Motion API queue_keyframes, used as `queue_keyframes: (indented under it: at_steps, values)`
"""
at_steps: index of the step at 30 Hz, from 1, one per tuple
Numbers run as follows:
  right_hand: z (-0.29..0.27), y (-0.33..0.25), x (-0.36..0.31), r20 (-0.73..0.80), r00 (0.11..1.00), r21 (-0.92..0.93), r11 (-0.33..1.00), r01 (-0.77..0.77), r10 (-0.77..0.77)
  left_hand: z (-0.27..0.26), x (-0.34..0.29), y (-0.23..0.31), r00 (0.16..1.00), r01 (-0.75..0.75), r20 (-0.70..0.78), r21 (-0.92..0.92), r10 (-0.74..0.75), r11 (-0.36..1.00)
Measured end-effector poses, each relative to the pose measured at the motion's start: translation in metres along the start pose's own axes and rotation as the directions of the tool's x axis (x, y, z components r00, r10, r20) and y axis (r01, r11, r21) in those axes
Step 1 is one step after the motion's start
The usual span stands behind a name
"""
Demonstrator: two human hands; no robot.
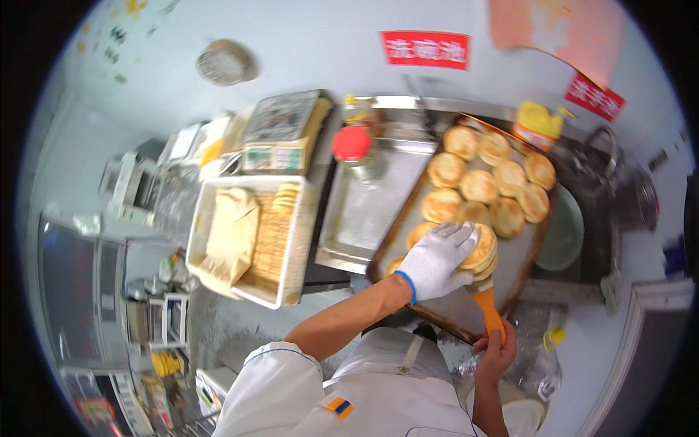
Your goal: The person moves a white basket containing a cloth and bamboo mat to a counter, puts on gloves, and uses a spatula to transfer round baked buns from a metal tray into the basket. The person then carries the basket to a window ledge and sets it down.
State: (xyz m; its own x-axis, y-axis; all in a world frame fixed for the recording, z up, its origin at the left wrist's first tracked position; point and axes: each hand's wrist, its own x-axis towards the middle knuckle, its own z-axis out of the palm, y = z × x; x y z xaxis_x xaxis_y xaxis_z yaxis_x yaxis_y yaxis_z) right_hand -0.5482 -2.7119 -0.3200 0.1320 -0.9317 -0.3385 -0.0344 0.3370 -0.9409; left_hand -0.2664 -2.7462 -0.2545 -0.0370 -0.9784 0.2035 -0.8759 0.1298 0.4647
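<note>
My left hand (pixel 437 264), in a white knit glove with a blue cuff, holds the left side of a small stack of round browned flatbreads (pixel 483 251). Its fingers and thumb lie around the stack's edge. In my bare right hand (pixel 497 353) is the orange handle of a scraper (pixel 489 312). The scraper's front end reaches the near edge of the stack; whether it lies under the breads cannot be made out. Both hands are over the near end of a dark-rimmed baking tray (pixel 455 309). Several more flatbreads (pixel 478 186) lie across its far part.
Left of the tray are a metal pan (pixel 368 197), a red-lidded jar (pixel 352 146) and a white crate (pixel 291 240) holding cloth and a few small breads. To the right are a sink with a green basin (pixel 564 229) and a yellow bottle (pixel 537 125). Plastic containers (pixel 535 349) stand low at right.
</note>
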Motion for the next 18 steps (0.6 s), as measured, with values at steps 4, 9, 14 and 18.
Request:
queue_keyframes:
  at_steps: [4,9,14,18]
  values:
    - [0.092,-0.009,-0.016,0.330,0.940,0.037,0.994,-0.103,0.085,-0.091,-0.087,-0.052,0.986,0.148,-0.098,0.153,-0.133,0.977]
    - [0.261,0.021,-0.052,0.634,0.717,0.104,0.887,-0.449,0.289,-0.207,-0.195,-0.149,0.918,0.375,0.056,0.193,-0.392,0.907]
    - [0.386,0.053,-0.103,0.635,0.602,0.056,0.748,-0.662,0.484,-0.255,-0.249,-0.254,0.622,0.561,0.434,0.333,-0.652,0.758]
    - [0.420,0.067,-0.119,0.560,0.592,0.026,0.702,-0.711,0.579,-0.239,-0.259,-0.319,0.500,0.595,0.628,0.251,-0.596,0.763]
